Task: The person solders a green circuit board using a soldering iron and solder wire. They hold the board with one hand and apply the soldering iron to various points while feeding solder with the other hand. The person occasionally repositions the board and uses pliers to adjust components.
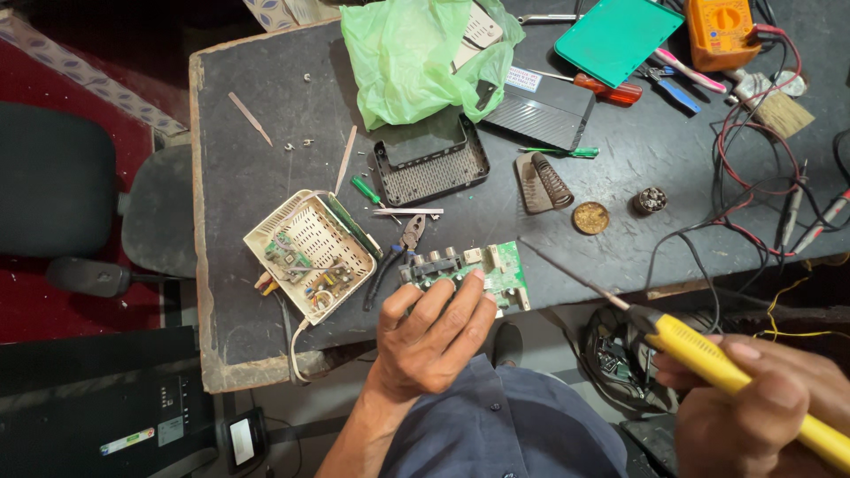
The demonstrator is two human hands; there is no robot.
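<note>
1. At the bottom left, a black device (133, 416) on a lower surface bears a small slanted label of white, green and orange, with a small white sticker just to its right.
2. On the dark worktable (239, 292), an open cream plastic casing (310, 255) with a slotted wall holds a small green board with wires; a cream cable trails from it over the table edge.
3. Behind it lies an empty black slotted casing (430, 164), partly under a crumpled green plastic bag (416, 57) that holds a pale, flat object.
4. The left hand (434, 332) grips the green circuit board (465, 270) at the table's near edge, fingers curled over its front, just beside black-handled pliers (394, 257).
5. A black box (542, 111) carries a small white label at its upper left corner.
6. The right hand (761, 407), off the table at lower right, is closed around a yellow soldering iron (708, 354); its thin tip points towards the board, not touching.
</note>
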